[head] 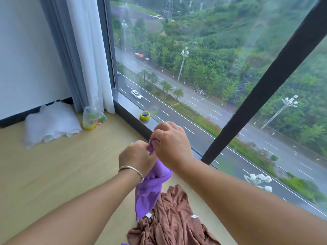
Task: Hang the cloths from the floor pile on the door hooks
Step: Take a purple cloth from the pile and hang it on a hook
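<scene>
Both hands up in front of the window, working one purple cloth point(152, 188). Left hand point(136, 157) has its fingers curled round the cloth's top edge, silver bangle point(131, 170) on that wrist. Right hand point(170, 145) pinches the same top corner just beside the left, a small purple fold poking out between thumb and fingers (fingertips mostly hidden behind the knuckles). The cloth hangs down from both grips between the forearms, its lower end with a white tag reaching the brown cloths point(174, 221) heaped on the floor. That brown pile lies crumpled on the light wood floor point(53, 174) near the window sill, another white tag showing on it; a sliver of more purple fabric peeks out at the bottom edge of the view. No door hooks in view from here. On the grey sill point(131, 107) sits a roll of yellow tape point(145, 115), upright on its side face. In the corner by the wall, a folded white cloth point(50, 122) lies on the floor, and just beside it a clear plastic bag point(92, 117) with colourful bits inside stands against the curtains point(79, 50), grey and sheer white. A black frame bar point(265, 89) slants across the glass; road and green hillside outside.
</scene>
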Tool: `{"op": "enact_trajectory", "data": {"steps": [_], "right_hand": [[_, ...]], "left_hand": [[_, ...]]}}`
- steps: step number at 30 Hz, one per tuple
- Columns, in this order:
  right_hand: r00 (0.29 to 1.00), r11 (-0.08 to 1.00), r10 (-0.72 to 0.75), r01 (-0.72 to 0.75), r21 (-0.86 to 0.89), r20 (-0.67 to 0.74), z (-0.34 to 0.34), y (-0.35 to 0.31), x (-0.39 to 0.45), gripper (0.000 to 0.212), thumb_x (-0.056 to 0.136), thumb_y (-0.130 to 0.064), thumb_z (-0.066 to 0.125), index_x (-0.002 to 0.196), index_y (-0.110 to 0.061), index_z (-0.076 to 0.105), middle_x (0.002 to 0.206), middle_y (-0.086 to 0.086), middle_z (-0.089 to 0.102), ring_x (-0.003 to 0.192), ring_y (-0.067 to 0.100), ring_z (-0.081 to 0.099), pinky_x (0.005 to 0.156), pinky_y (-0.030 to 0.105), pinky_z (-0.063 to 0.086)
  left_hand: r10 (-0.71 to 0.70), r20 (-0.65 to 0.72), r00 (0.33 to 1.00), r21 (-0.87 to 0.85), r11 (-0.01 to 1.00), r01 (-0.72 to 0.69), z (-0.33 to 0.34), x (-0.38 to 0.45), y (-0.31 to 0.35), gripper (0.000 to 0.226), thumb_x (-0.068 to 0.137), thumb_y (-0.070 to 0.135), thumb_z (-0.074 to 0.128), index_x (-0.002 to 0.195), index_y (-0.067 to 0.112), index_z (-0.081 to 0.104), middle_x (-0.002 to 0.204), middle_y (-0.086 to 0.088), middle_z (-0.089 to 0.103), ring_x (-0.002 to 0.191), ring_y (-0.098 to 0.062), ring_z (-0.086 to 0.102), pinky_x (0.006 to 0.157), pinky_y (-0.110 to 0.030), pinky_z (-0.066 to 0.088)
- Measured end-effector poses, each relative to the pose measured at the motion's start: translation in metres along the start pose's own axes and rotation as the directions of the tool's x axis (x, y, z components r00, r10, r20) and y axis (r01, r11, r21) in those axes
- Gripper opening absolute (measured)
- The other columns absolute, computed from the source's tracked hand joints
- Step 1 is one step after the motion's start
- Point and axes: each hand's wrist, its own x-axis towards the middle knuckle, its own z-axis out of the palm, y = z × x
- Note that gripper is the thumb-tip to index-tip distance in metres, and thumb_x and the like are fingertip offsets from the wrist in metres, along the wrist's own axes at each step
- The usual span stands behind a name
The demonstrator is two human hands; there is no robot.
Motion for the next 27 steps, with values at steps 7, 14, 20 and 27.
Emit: {"op": "enact_trajectory", "data": {"steps": [7,14,20,27], "right_hand": [[0.997,0.997,-0.072,0.072,-0.009,0.006,-0.061,-0.053,0.018,0.021,0.089,-0.023,0.055,0.093,-0.023,0.075,0.111,-0.006,0.062,0.113,0.022,0.050,0.100,0.030,0.028],[0.987,0.988,-0.155,0.156,0.014,-0.049,-0.101,-0.114,0.031,0.022,0.086,-0.013,0.052,0.093,-0.020,0.071,0.110,-0.004,0.062,0.114,0.023,0.048,0.101,0.032,0.028],[0.954,0.956,-0.290,0.293,0.031,-0.079,-0.131,-0.149,0.034,0.016,0.086,-0.015,0.058,0.090,-0.021,0.071,0.105,-0.004,0.064,0.111,0.024,0.052,0.099,0.033,0.031],[0.878,0.881,-0.472,0.472,-0.017,-0.083,-0.163,-0.186,0.033,0.013,0.092,-0.018,0.047,0.092,-0.020,0.060,0.091,-0.001,0.064,0.095,0.026,0.056,0.089,0.035,0.036]], "left_hand": [[-0.028,-0.010,1.000,-0.027,0.999,0.028,-0.084,-0.010,-0.005,0.028,0.081,0.041,0.047,0.062,0.021,0.051,0.062,0.003,0.055,0.064,-0.024,0.053,0.053,-0.029,0.035],[-0.115,-0.060,0.992,0.045,0.992,0.118,-0.157,-0.027,-0.046,0.015,0.073,0.031,0.052,0.059,0.026,0.054,0.054,0.006,0.052,0.051,-0.016,0.049,0.045,-0.025,0.032],[-0.123,-0.164,0.979,0.266,0.950,0.164,-0.212,-0.075,-0.096,0.021,0.082,0.037,0.049,0.066,0.027,0.057,0.068,0.005,0.058,0.067,-0.022,0.053,0.064,-0.031,0.033],[-0.370,-0.226,0.901,0.418,0.799,0.433,-0.273,-0.152,-0.140,0.022,0.085,0.030,0.046,0.065,0.027,0.053,0.075,0.006,0.059,0.083,-0.018,0.058,0.083,-0.032,0.032]]}}
